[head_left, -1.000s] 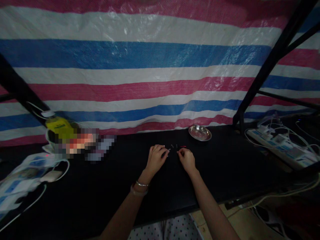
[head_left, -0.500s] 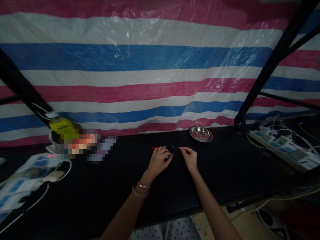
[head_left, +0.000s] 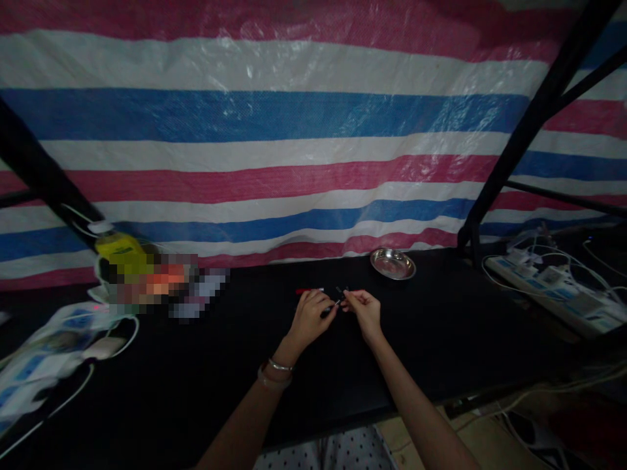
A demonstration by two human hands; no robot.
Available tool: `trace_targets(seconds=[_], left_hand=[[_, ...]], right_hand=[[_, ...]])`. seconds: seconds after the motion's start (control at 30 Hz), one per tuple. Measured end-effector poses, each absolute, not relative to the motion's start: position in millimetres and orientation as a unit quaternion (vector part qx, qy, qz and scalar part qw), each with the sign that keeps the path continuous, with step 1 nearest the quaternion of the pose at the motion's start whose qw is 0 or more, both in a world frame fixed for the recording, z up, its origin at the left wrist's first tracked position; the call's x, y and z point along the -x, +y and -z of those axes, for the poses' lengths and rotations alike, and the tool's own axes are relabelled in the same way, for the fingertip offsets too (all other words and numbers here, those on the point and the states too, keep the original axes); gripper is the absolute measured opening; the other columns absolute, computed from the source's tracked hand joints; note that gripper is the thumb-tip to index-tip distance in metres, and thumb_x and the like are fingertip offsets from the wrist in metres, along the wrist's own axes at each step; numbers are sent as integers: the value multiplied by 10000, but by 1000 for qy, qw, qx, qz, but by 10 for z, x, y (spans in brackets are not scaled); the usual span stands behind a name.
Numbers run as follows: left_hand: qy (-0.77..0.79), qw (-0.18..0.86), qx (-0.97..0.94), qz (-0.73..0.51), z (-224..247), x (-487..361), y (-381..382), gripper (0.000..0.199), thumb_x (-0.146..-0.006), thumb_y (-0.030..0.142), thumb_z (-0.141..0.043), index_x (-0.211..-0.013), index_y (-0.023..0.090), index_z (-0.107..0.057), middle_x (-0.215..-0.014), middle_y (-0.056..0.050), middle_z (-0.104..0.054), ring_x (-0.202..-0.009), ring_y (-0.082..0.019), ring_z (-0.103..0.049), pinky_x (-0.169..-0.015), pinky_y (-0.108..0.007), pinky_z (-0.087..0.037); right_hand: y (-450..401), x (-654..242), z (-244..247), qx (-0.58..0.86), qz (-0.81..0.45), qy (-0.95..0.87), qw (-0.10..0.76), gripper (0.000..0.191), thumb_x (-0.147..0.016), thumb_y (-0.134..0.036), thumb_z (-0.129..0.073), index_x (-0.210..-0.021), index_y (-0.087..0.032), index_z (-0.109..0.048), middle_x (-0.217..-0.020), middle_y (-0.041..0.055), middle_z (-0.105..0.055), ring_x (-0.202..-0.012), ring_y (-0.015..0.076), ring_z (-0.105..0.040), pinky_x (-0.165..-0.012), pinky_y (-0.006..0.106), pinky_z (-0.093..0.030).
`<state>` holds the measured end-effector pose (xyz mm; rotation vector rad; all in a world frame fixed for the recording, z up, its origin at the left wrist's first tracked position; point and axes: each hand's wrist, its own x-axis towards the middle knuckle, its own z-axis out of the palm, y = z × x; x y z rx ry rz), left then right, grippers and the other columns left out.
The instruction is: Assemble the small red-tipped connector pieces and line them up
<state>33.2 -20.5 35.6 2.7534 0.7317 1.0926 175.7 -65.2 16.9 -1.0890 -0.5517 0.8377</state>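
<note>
A slim red stick [head_left: 304,291] lies just beyond the left hand [head_left: 311,316], whose thumb and fingers pinch a small silvery piece [head_left: 337,303] between the two hands; it is probably light, stiff and slick, best taken by its sides. The right hand [head_left: 365,312] has its fingertips drawn close; whether they grip anything I cannot tell. Rightward sits a metal dish [head_left: 392,264].
</note>
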Motion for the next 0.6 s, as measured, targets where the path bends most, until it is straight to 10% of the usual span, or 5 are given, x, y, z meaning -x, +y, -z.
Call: trace_targets(seconds=[0.6], left_hand=[[236,46,-914,-328,-359,-338,-207,151,-846,224,-517,-787,209,-655,-769,-14,-654,-805,-166,-574,-817,-358,-400]], right_hand=[[-658,-1679,-141,498,-341,-296,741,352,-559,-459,-767,-615,-159,-592,-541,0,-628,-482,119,-574,-472,238,-488]])
